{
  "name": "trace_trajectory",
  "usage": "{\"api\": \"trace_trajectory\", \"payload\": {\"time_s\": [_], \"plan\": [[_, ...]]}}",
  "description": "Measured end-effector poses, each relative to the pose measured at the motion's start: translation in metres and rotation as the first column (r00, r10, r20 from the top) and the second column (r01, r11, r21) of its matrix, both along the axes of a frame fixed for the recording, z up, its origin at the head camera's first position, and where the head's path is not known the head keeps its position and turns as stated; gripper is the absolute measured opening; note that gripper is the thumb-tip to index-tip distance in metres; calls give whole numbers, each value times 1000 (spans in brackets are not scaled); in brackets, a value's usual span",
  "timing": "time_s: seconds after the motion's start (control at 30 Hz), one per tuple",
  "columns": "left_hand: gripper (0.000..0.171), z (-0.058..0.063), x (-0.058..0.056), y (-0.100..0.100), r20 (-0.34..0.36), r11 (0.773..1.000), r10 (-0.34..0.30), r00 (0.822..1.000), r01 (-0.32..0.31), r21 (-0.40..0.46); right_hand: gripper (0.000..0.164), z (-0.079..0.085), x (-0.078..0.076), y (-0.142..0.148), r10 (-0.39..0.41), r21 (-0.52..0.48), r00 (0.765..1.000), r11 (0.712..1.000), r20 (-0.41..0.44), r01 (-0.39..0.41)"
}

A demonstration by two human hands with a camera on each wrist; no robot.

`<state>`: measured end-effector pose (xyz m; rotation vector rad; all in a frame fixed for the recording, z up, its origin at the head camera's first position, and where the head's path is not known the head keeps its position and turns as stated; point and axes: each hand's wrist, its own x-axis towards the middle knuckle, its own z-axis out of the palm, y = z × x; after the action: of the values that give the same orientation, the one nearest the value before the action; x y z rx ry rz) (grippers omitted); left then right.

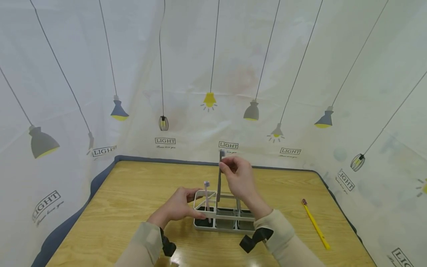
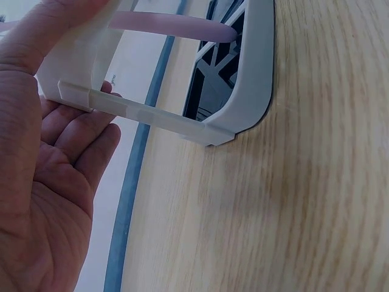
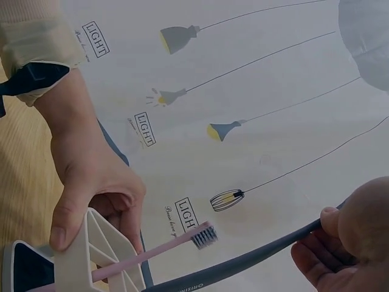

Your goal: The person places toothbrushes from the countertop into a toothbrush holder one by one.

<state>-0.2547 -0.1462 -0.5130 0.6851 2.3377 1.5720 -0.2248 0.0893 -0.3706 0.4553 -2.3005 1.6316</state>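
Observation:
A white toothbrush holder (image 1: 221,230) with dark-bottomed compartments stands on the table in the head view. My left hand (image 1: 176,205) grips its upper frame at the left end, thumb in front and fingers behind. Leaning in the left compartment is a pink toothbrush (image 1: 207,200), bristles up; its handle (image 2: 176,25) reaches the base in the left wrist view. My right hand (image 1: 241,180) pinches a dark grey toothbrush (image 1: 219,181) near its head between thumb and fingertips. That brush hangs upright, its lower end at the upper frame beside the left section. In the right wrist view, lettering marks its handle (image 3: 243,261).
A yellow toothbrush (image 1: 315,224) with reddish bristles lies on the wooden table (image 1: 133,193), right of the holder. Behind the table's dark far edge hangs a pale sheet (image 1: 186,74) printed with lamps and the word LIGHT.

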Motion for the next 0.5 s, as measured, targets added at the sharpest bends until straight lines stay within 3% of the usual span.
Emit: {"api": "trace_trajectory", "payload": {"time_s": [0.5], "plan": [[82, 2, 3, 2, -9, 999, 11, 1000, -11, -31, 9, -21, 2, -6, -2, 35, 999, 999, 53, 0]]}}
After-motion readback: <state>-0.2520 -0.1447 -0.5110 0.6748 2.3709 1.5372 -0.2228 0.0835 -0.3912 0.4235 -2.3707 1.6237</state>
